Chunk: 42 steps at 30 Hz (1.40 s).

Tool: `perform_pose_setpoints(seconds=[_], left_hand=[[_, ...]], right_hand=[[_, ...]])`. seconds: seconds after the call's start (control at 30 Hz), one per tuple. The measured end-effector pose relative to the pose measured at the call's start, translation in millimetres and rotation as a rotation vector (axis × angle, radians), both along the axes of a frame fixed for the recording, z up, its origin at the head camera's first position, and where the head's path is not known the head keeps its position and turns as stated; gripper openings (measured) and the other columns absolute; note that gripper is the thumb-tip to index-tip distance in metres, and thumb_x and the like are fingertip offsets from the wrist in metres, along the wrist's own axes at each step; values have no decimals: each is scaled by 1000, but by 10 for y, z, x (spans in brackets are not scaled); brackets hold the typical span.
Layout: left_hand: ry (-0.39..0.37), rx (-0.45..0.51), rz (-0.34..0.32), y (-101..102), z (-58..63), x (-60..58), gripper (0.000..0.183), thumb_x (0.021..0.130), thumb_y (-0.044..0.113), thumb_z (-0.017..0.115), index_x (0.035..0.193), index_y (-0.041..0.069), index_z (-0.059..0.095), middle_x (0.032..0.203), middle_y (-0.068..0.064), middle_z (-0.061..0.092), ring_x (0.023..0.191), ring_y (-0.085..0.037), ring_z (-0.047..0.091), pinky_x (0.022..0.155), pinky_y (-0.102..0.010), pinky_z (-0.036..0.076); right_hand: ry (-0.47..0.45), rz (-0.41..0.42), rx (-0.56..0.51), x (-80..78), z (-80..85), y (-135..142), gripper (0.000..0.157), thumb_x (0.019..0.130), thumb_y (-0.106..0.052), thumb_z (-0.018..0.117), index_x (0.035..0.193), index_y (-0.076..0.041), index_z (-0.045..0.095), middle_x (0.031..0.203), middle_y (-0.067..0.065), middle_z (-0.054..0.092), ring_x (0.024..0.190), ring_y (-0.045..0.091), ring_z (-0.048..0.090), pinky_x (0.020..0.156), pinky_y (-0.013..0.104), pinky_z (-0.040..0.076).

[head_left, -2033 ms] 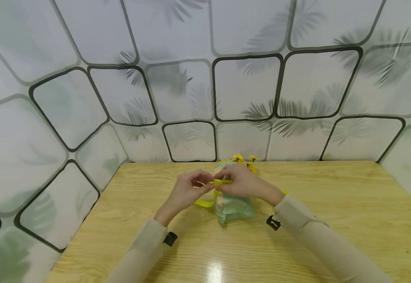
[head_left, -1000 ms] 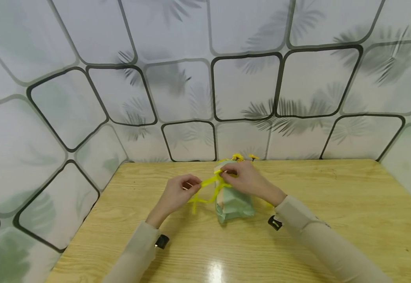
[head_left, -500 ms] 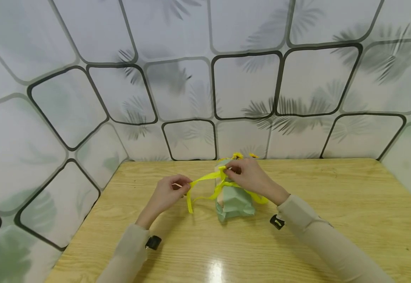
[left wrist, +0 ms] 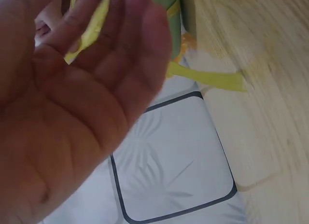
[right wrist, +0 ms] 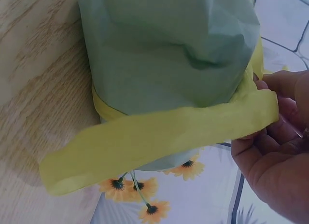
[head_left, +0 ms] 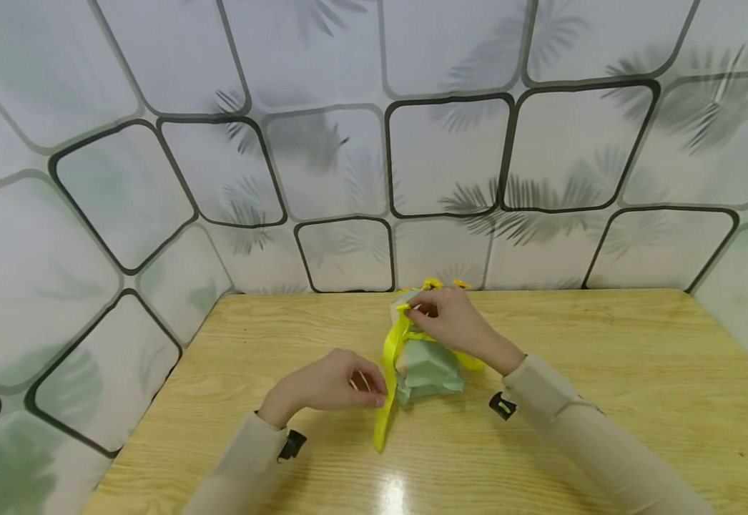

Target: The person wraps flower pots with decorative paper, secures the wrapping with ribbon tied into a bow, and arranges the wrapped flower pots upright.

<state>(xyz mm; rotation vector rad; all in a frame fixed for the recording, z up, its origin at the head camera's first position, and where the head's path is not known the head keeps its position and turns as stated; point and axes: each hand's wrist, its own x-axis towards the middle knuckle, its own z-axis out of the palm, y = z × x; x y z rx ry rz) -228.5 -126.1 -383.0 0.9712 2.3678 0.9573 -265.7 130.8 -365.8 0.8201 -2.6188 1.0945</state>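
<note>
A bouquet wrapped in pale green paper (head_left: 432, 368) lies on the table, its yellow flowers (right wrist: 152, 209) at the far end. Yellow ribbon (head_left: 390, 357) goes round the wrapping's middle, with a loose length trailing toward me. My right hand (head_left: 458, 325) pinches the ribbon by the bouquet's upper part; a broad strip sticks out from those fingers in the right wrist view. Lower down, my left hand (head_left: 332, 383) has thumb and fingertips at the edge of the trailing length, seemingly pinching it. In the left wrist view the palm (left wrist: 72, 108) hides much of this contact.
The wooden table (head_left: 573, 415) reaches to a pale fabric wall (head_left: 451, 164) with dark outlined squares and leaf prints. Another ribbon tail (left wrist: 210, 79) sticks out beside the bouquet. A black clip (head_left: 503, 405) hangs at the right cuff.
My left hand first drew the ribbon out to the left, then came back right and nearer to me. The ribbon length now hangs toward me. The right hand rose slightly and keeps its pinch.
</note>
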Motion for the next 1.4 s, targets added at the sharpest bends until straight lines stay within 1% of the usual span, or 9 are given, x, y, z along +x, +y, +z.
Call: perform_pose_setpoints(seconds=[0.17, 0.33, 0.47, 0.7, 0.8, 1.0, 1.07, 1.27, 1.4], left_hand=[[178, 14, 165, 66, 58, -64, 20, 102, 33, 66, 94, 18, 77, 85, -3, 74, 66, -6, 57, 62, -22, 50], [296, 139, 393, 213, 105, -152, 18, 101, 31, 67, 107, 15, 74, 97, -1, 74, 78, -10, 64, 70, -26, 55], [314, 146, 411, 317, 85, -199, 22, 99, 26, 69, 116, 12, 75, 101, -2, 76, 84, -14, 69, 74, -28, 58], [243, 118, 498, 197, 43, -185, 9, 98, 20, 70, 101, 18, 78, 97, 1, 76, 82, -12, 68, 72, -28, 58], [178, 61, 464, 54, 32, -137, 8, 97, 19, 70, 99, 19, 77, 93, 3, 74, 79, -11, 67, 68, -27, 56], [69, -14, 181, -91, -5, -63, 13, 100, 27, 67, 102, 19, 77, 94, 3, 76, 82, -13, 68, 70, -26, 55], [114, 0, 184, -73, 0, -67, 17, 101, 33, 66, 104, 21, 77, 97, 5, 76, 84, -10, 67, 73, -26, 55], [273, 179, 394, 130, 102, -170, 29, 96, 38, 73, 116, 18, 72, 114, -2, 74, 102, -20, 71, 83, -35, 60], [240, 273, 364, 260, 85, -293, 38, 96, 35, 74, 127, 15, 68, 126, -5, 71, 114, -27, 70, 92, -40, 60]], right_hand=[[6, 19, 1, -5, -26, -8, 14, 97, -16, 69, 105, -10, 79, 88, 3, 78, 70, 5, 64, 62, 22, 51], [0, 27, -4, 14, -33, -13, 13, 97, -15, 69, 105, -11, 79, 89, 3, 78, 72, 6, 65, 63, 23, 51], [8, 26, -1, 29, -31, -22, 14, 98, -15, 68, 106, -11, 79, 91, 2, 78, 74, 6, 66, 63, 23, 52], [-10, 23, -19, 56, -28, -5, 13, 97, -15, 68, 104, -13, 79, 91, 3, 78, 71, 6, 65, 59, 22, 49], [-26, 13, -23, 62, -23, 22, 13, 97, -15, 68, 103, -13, 79, 90, 3, 77, 69, 6, 63, 57, 22, 47], [-12, 4, -18, 49, -36, 45, 12, 96, -14, 69, 101, -12, 79, 88, 2, 77, 71, 5, 64, 61, 22, 49], [1, 16, -14, 38, -53, 39, 12, 95, -13, 70, 101, -11, 80, 87, 2, 78, 71, 5, 63, 62, 21, 49], [25, 47, -6, 30, -54, -3, 12, 94, -12, 71, 101, -7, 80, 84, 2, 78, 67, 3, 60, 60, 20, 48], [37, 48, -3, 27, -41, -25, 12, 94, -11, 71, 100, -7, 81, 82, 2, 77, 64, 2, 59, 58, 20, 46]])
